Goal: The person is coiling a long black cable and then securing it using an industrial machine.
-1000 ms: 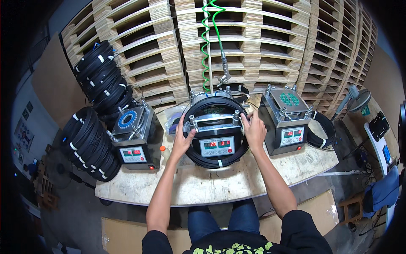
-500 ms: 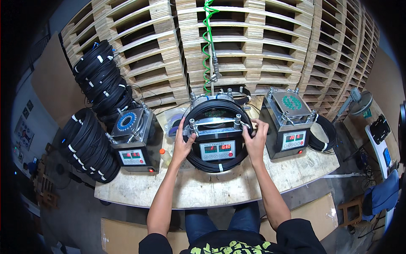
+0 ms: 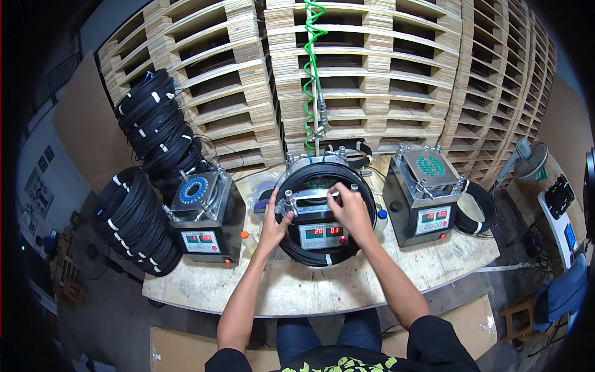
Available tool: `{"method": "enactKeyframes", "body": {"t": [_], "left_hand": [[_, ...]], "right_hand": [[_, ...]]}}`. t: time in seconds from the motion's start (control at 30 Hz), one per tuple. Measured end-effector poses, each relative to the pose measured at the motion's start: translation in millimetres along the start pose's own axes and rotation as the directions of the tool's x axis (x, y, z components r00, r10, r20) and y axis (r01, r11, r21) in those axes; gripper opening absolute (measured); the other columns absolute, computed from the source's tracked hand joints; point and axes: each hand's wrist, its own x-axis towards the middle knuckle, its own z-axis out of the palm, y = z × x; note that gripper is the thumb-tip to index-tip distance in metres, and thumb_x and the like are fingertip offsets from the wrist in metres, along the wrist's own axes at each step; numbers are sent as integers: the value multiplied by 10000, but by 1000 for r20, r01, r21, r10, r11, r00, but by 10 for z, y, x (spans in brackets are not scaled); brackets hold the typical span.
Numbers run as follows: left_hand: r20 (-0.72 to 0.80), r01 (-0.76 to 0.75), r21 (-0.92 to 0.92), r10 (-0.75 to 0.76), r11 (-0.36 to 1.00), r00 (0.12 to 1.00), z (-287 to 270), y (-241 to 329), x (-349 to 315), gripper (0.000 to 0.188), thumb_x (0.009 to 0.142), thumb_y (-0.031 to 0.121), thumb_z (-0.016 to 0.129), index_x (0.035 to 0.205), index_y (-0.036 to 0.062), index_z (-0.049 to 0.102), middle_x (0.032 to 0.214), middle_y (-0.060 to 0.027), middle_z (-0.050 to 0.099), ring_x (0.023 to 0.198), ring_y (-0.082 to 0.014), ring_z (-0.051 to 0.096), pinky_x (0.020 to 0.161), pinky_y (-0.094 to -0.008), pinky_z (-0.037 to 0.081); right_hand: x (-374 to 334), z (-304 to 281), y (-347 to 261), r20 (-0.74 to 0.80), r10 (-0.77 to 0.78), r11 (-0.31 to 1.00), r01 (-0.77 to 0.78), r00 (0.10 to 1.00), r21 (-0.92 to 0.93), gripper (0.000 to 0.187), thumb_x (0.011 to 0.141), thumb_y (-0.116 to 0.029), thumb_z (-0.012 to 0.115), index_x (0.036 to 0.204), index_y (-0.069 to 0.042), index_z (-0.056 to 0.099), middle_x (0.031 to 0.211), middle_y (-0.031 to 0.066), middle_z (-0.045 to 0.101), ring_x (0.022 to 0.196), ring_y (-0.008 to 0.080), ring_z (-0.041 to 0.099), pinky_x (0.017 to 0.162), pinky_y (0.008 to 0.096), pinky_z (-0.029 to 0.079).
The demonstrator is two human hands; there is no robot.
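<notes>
Before me a metal bench machine (image 3: 323,236) with a lit red display stands inside a ring of coiled black cable (image 3: 308,256). At its front left corner my left hand (image 3: 273,230) is closed, thumb and fingers on either side of a small corner clamp (image 3: 289,199). Over the machine's front top bar (image 3: 312,201) is my right hand (image 3: 352,212), its fingertips pinched together. Whatever those fingertips hold, if anything, is too small to make out. The machine's front right post (image 3: 354,188) stands beside the right hand.
Similar machines stand left (image 3: 199,239) and right (image 3: 432,218). Stacked cable coils (image 3: 133,229) rise at the left; another coil (image 3: 482,211) lies far right. Orange-capped (image 3: 248,240) and blue-capped (image 3: 382,215) bottles flank the middle machine. A green spiral hose (image 3: 312,68) hangs before wooden pallets (image 3: 372,80).
My right hand has left the machine's right corner and moved inward over the top bar, its fingers now pinched. My left hand stays at the left corner. The view has shifted slightly.
</notes>
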Motion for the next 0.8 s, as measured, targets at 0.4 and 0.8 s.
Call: {"method": "enactKeyframes", "body": {"t": [0.4,0.8], "left_hand": [[-23,35,25,-34,999,999,-9,53,-9,1006,820,725,623,1559,130,289,1412,-236,466,1319,-362,477,1105,-426,365],[9,38,-16,-38,999,999,-80,45,8,984,840,677,648,1551,98,288,1452,-226,435,1358,-347,438,1130,-420,336]], "right_hand": [[2186,336,634,792,115,881,306,600,-360,225,776,-89,761,995,-66,714,851,95,724,831,246,695,700,387,551],[2186,599,553,849,194,702,534,492,-470,292,753,-38,667,1041,-46,717,998,165,732,931,340,708,744,434,585]]}}
